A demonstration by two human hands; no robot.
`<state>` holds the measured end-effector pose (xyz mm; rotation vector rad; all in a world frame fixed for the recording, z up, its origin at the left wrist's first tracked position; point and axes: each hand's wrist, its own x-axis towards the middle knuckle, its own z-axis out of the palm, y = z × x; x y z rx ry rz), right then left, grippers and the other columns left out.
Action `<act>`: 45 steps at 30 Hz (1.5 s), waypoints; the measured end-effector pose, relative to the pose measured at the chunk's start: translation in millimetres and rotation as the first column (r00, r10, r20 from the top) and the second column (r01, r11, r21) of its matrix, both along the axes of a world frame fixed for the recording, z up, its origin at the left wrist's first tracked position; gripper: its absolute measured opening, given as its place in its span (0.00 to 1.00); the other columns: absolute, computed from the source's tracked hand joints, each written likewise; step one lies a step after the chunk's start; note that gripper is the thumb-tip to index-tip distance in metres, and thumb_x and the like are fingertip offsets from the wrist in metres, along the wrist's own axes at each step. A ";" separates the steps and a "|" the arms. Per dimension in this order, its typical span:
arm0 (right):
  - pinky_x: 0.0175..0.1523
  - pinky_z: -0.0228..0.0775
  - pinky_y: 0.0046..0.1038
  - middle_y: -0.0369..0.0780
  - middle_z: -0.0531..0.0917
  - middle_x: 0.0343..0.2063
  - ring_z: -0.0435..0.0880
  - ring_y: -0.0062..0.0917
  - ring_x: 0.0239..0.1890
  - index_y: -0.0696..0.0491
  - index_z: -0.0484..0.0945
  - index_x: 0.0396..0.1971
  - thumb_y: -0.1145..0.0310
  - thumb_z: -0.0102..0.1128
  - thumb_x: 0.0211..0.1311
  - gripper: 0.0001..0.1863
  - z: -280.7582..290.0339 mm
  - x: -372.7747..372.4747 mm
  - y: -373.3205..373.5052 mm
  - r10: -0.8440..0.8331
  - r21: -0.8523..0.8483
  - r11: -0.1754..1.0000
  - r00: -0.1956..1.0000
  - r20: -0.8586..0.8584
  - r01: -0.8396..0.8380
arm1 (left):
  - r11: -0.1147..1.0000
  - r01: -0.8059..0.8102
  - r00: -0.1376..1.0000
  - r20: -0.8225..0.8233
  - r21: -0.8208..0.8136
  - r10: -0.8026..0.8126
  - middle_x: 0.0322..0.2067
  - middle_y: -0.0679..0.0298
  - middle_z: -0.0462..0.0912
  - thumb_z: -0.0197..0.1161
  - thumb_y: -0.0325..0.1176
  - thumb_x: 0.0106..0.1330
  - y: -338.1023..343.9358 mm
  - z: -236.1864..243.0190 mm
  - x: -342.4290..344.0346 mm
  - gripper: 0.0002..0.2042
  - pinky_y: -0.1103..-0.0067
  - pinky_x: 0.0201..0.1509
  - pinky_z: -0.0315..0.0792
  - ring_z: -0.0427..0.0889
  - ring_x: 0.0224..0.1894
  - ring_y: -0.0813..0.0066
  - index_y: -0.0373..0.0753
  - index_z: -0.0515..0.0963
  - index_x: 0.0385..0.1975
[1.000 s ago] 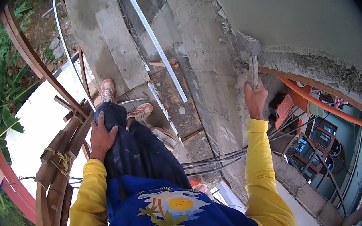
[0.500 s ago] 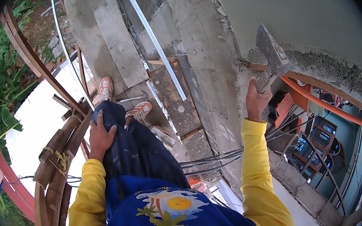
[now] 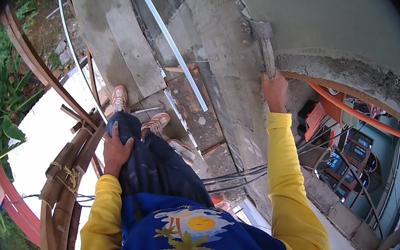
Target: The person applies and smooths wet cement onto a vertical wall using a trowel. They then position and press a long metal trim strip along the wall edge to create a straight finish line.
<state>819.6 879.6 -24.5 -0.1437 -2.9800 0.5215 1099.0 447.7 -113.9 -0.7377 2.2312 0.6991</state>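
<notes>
My right hand point(image 3: 275, 91) is wrapped round the wooden handle of a hatchet point(image 3: 267, 50). Its metal head lies against the rough edge of the concrete wall point(image 3: 236, 71), where grey plaster point(image 3: 324, 7) begins. Exactly how deep the blade sits at that edge is hard to make out. My left hand point(image 3: 116, 152), fingers apart, rests on my bent left knee in dark trousers point(image 3: 150, 165) and holds nothing.
Planks point(image 3: 127, 49) lie under and ahead of my feet. A metal channel strip point(image 3: 171, 44) runs along the wall. Wooden rails point(image 3: 73, 159) stand at left, black cables point(image 3: 235, 177) cross below, and an orange pipe point(image 3: 362, 119) passes under the opening's edge at right.
The hatchet has swung left, its head now against the wall edge instead of raised over the plaster. My right hand has moved slightly up and left. My left hand stays on the knee.
</notes>
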 end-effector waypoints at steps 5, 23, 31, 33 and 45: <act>0.40 0.77 0.35 0.47 0.85 0.24 0.87 0.32 0.29 0.59 0.83 0.40 0.63 0.66 0.65 0.14 30.4 7.2 -43.4 -0.084 -0.105 0.991 0.996 -0.022 0.081 | 0.999 -0.047 0.999 0.022 0.020 0.047 0.71 0.31 0.62 0.72 0.50 0.63 -6.8 2.8 10.0 0.46 0.56 0.73 0.68 0.70 0.70 0.33 0.48 0.56 0.80; 0.52 0.77 0.42 0.52 0.88 0.35 0.90 0.41 0.41 0.64 0.79 0.53 0.39 0.62 0.72 0.37 31.3 -27.5 -60.7 0.015 0.028 1.000 0.997 -0.069 -0.013 | 0.998 -0.051 0.999 -0.004 0.038 0.051 0.70 0.32 0.64 0.72 0.49 0.63 -7.0 0.5 1.8 0.45 0.56 0.74 0.67 0.68 0.71 0.34 0.47 0.57 0.79; 0.56 0.76 0.47 0.61 0.87 0.40 0.88 0.56 0.48 0.67 0.78 0.56 0.37 0.58 0.74 0.40 56.0 -28.4 -87.9 -0.004 -0.130 0.991 0.997 -0.081 -0.006 | 0.997 -0.075 0.997 -0.003 0.022 0.075 0.70 0.32 0.63 0.72 0.49 0.64 -8.4 2.6 7.3 0.44 0.55 0.74 0.67 0.66 0.72 0.34 0.48 0.58 0.79; 0.50 0.78 0.49 0.60 0.87 0.36 0.88 0.57 0.43 0.66 0.78 0.53 0.39 0.59 0.73 0.38 31.1 -31.5 -64.1 0.026 0.036 0.999 0.983 -0.181 -0.020 | 0.997 -0.069 0.998 0.015 0.034 0.068 0.70 0.32 0.63 0.72 0.49 0.64 -3.4 3.0 2.5 0.44 0.55 0.74 0.67 0.66 0.72 0.33 0.48 0.58 0.79; 0.48 0.78 0.49 0.59 0.87 0.34 0.88 0.58 0.41 0.66 0.79 0.47 0.39 0.57 0.75 0.36 26.4 -68.5 -84.8 0.075 0.114 0.991 0.997 0.017 -0.077 | 0.997 -0.072 0.997 -0.035 0.014 0.073 0.68 0.35 0.66 0.72 0.50 0.63 -3.5 -3.1 3.9 0.44 0.51 0.73 0.66 0.66 0.72 0.33 0.49 0.60 0.78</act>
